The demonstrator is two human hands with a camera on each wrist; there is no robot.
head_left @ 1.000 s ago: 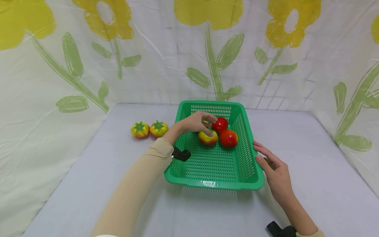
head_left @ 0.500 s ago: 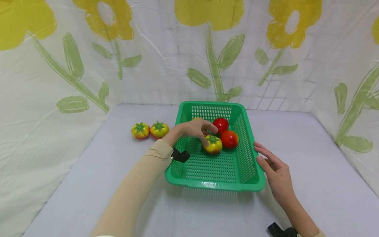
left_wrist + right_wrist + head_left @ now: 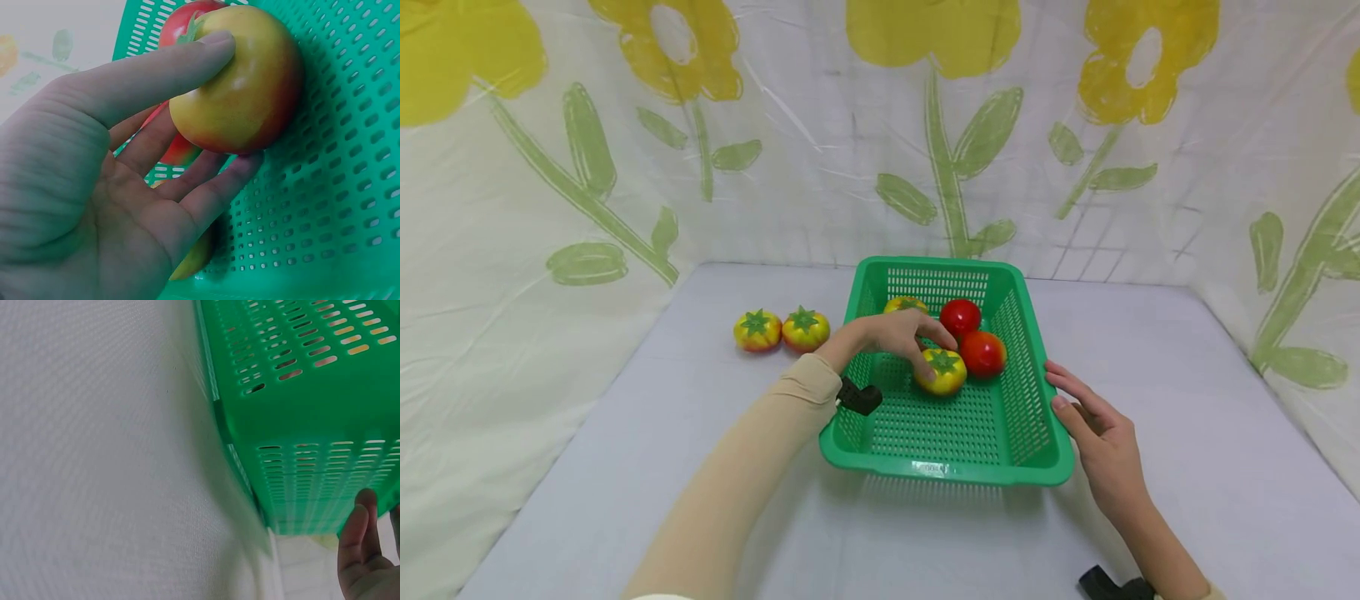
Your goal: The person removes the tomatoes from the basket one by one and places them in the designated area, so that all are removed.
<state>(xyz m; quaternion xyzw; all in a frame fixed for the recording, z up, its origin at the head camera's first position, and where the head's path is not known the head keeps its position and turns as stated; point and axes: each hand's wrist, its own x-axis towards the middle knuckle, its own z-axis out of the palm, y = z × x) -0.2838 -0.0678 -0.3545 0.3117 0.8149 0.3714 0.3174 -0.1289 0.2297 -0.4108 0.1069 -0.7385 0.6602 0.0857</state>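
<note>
My left hand (image 3: 901,333) is inside the green basket (image 3: 946,473), around a yellow-red toy tomato (image 3: 946,377) with a green leafy top. In the left wrist view the thumb (image 3: 215,50) presses its upper side while other fingers curl underneath. Two red toy tomatoes, a rear one (image 3: 960,317) and a nearer one (image 3: 983,353), lie just right of the held tomato. Behind the hand, another yellow toy tomato (image 3: 906,303) is partly covered. At the basket's right rim, my right hand (image 3: 1103,442) rests its fingertips and thumb against the outside.
Left of the basket, two yellow-red toy tomatoes, one (image 3: 757,330) beside the other (image 3: 806,328), sit on the white tabletop (image 3: 670,400). A white curtain (image 3: 820,150) with painted yellow flowers hangs along the back and sides.
My left hand has lowered onto the yellow-red tomato, which has shifted toward me and slightly right with its leafy top now showing. The right hand has stayed at the basket rim.
</note>
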